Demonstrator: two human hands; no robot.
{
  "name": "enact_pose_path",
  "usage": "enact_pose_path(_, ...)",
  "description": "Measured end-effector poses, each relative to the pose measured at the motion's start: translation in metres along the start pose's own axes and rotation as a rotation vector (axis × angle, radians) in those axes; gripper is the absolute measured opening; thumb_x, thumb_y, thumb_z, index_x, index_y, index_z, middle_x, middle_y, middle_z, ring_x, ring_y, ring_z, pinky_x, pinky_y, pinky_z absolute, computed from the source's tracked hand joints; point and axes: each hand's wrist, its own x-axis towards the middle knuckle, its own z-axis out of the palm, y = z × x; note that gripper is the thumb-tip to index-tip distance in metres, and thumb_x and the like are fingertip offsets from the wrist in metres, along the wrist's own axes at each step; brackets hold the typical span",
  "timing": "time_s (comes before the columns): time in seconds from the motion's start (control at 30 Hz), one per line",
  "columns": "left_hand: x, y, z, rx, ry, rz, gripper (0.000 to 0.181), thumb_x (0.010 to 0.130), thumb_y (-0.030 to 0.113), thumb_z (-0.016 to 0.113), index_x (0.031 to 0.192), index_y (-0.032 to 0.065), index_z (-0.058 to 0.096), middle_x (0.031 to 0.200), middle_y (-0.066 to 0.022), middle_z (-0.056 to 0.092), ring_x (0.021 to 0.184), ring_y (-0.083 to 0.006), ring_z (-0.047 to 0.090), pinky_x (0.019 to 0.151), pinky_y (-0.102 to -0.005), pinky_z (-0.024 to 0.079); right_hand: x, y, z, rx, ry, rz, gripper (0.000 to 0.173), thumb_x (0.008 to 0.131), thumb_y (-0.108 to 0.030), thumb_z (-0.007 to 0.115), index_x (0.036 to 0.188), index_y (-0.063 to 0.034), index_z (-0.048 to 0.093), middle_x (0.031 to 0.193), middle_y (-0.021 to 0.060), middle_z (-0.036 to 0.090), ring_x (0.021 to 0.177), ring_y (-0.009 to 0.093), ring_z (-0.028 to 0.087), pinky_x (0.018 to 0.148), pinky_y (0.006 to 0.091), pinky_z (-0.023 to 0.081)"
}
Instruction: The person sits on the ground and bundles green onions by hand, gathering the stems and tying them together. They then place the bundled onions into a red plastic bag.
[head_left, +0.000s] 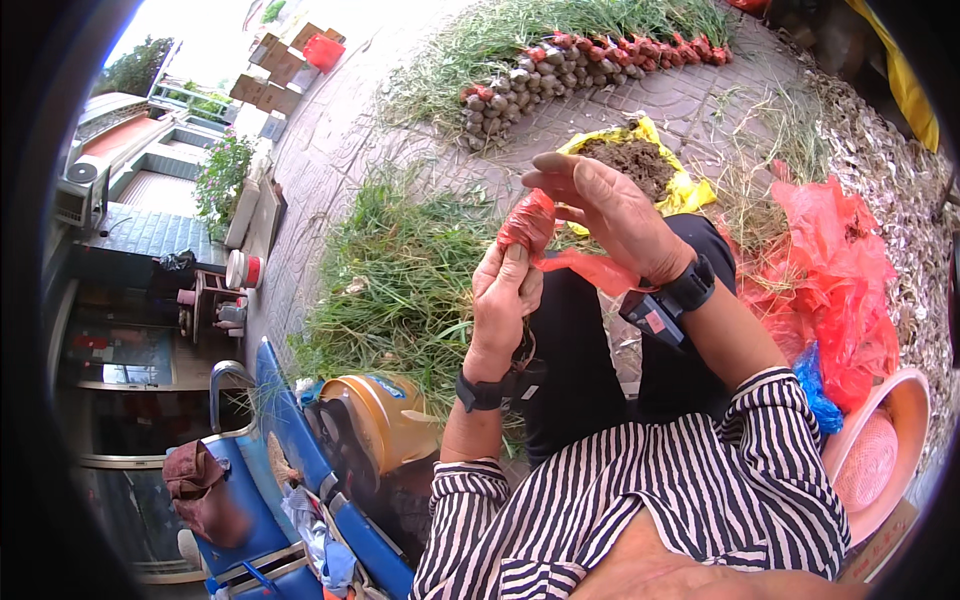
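Note:
My left hand (504, 307) grips a small bundle wrapped in red plastic film (529, 219), thumb pressed against its base. A loose red strip trails from it toward my right wrist. Just right of the bundle, my right hand (611, 206) is raised with fingers extended and nothing gripped in its palm. Beyond it lies a yellow plastic bag (686, 196) holding dark, crumbly soil-like matter (634, 161). Farther off, many round grey-brown bundles (517, 90), several with red wrapping, lie in a curved row against cut grass.
Cut grass (397, 277) is heaped at left, near a yellow bucket (390, 420) and blue chair (330, 480). Red plastic sheets (832, 277), a blue plastic bag (816, 390) and a pink basin (911, 427) are at right, beside spread pale dry pieces (915, 262). Cardboard boxes (283, 67) stand far back.

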Motion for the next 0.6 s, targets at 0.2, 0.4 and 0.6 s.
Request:
enact_pose_path(0.2, -0.003, -0.004, -0.004, -0.014, 0.013, 0.017, 0.024, 0.095, 0.025, 0.044, 0.106, 0.0054, 0.052, 0.055, 0.0074, 0.035, 0.042, -0.0007, 0.026, 0.038, -0.0166, 0.02, -0.004, 0.018, 0.01, -0.343, -0.071, -0.187, 0.035, 0.095, -0.022, 0.045, 0.122, -0.0005, 0.05, 0.105, 0.005, 0.058, 0.098, 0.01, 0.052, 0.088, 0.0255, 0.041)
enact_pose_path(0.4, 0.004, -0.018, 0.009, 0.059, 0.148, 0.125, 0.02, 0.095, 0.025, 0.044, 0.092, 0.0062, 0.051, 0.056, 0.006, 0.035, 0.042, -0.0024, 0.026, 0.038, -0.0173, 0.021, -0.002, 0.028, 0.022, -0.236, -0.012, -0.18, 0.03, 0.095, -0.016, 0.044, 0.119, 0.0011, 0.051, 0.099, 0.0027, 0.06, 0.09, 0.008, 0.053, 0.081, 0.023, 0.044)
enact_pose_path(0.6, 0.01, -0.012, 0.002, -0.16, 0.165, 0.095, 0.023, 0.094, 0.029, 0.046, 0.088, 0.0071, 0.049, 0.058, 0.0034, 0.035, 0.043, -0.0045, 0.03, 0.038, -0.0198, 0.024, 0.001, 0.028, 0.011, -0.209, -0.019, -0.076, 0.05, 0.092, -0.023, 0.051, 0.131, 0.0031, 0.035, 0.113, 0.0114, 0.055, 0.105, 0.015, 0.051, 0.09, 0.0286, 0.041)
